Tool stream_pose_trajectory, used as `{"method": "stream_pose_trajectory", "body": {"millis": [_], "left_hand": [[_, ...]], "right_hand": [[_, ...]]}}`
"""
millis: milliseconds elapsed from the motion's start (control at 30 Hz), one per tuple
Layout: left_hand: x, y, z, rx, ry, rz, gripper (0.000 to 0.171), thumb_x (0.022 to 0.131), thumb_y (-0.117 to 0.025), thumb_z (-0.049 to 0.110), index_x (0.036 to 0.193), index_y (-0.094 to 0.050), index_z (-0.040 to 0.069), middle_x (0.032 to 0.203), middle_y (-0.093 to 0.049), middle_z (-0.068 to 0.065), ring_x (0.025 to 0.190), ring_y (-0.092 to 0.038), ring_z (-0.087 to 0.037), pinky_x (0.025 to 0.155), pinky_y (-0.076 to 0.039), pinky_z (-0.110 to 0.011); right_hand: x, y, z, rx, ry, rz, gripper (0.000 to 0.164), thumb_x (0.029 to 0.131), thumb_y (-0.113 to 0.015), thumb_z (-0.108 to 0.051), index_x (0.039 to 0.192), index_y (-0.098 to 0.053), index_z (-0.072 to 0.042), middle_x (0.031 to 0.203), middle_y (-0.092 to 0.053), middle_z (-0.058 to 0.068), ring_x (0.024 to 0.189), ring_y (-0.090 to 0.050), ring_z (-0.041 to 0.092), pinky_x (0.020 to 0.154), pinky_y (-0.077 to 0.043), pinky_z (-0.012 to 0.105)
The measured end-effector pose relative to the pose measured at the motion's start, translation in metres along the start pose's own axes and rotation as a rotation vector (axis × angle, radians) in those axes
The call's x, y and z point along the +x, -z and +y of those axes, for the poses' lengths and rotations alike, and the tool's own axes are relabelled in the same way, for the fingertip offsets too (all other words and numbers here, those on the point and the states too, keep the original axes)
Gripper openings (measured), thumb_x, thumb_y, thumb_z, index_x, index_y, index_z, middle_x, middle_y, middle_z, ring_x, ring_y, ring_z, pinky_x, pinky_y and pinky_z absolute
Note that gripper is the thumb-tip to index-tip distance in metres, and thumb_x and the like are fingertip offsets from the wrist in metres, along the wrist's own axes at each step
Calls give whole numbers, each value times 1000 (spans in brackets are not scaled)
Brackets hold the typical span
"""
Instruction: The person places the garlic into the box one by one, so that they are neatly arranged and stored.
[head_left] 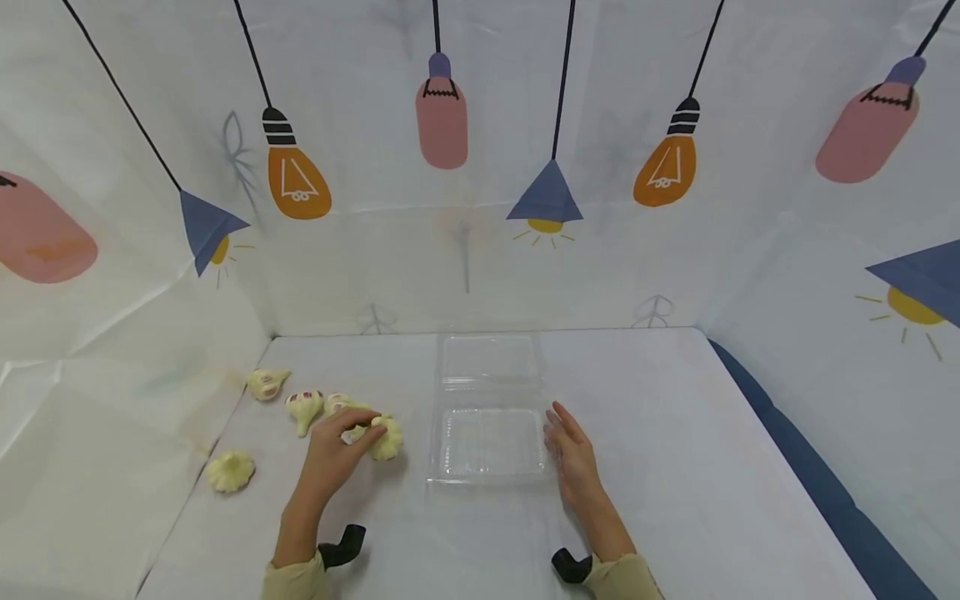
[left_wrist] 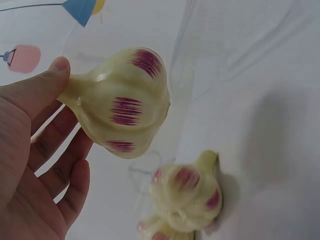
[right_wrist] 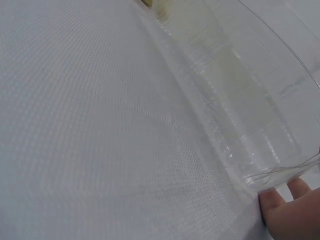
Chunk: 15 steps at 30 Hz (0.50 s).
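My left hand [head_left: 333, 454] pinches a garlic bulb [head_left: 387, 439] by its stem, between thumb and fingers. In the left wrist view this garlic bulb [left_wrist: 122, 102] is pale cream with purple streaks, held up off the table. A clear plastic clamshell box [head_left: 493, 446] lies unfolded in the middle, its lid laid back toward the wall. Beside the right edge of that box is my right hand [head_left: 576, 467], fingers fairly straight. The right wrist view shows its fingertips [right_wrist: 272, 198] right at the corner of the box.
More garlic bulbs lie on the left of the white table: one at the far left [head_left: 267, 383], a stem-down one [head_left: 304, 408], and one near the left edge [head_left: 231, 472]. Another sits partly behind my left hand. White lamp-printed sheeting [head_left: 480, 267] surrounds the table's back and sides.
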<state>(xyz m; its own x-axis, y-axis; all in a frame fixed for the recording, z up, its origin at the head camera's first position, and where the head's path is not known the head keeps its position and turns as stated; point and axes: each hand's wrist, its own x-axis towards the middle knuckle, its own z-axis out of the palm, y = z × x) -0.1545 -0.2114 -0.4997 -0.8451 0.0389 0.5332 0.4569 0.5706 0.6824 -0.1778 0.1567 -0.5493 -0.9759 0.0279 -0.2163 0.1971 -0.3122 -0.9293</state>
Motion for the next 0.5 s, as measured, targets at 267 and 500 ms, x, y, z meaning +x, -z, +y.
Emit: {"method": "stream_pose_trajectory", "body": {"millis": [267, 500], "left_hand": [[16, -25, 13, -44, 5, -51, 19, 77, -83, 10, 95, -75, 9, 87, -66, 9, 82, -62, -11, 72, -53, -41], [22, -47, 25, -33, 44, -109, 16, 81, -81, 18, 96, -75, 13, 87, -65, 11, 83, -61, -9, 73, -50, -34]], "right_hand": [[2, 1, -2, 5, -9, 14, 54, 99, -47, -3, 151, -33, -9, 155, -28, 15, 141, -28, 29, 113, -23, 44], [3, 0, 0, 13, -21, 16, 53, 100, -47, -5, 151, -34, -11, 155, -28, 14, 141, -28, 28, 112, -25, 43]]}}
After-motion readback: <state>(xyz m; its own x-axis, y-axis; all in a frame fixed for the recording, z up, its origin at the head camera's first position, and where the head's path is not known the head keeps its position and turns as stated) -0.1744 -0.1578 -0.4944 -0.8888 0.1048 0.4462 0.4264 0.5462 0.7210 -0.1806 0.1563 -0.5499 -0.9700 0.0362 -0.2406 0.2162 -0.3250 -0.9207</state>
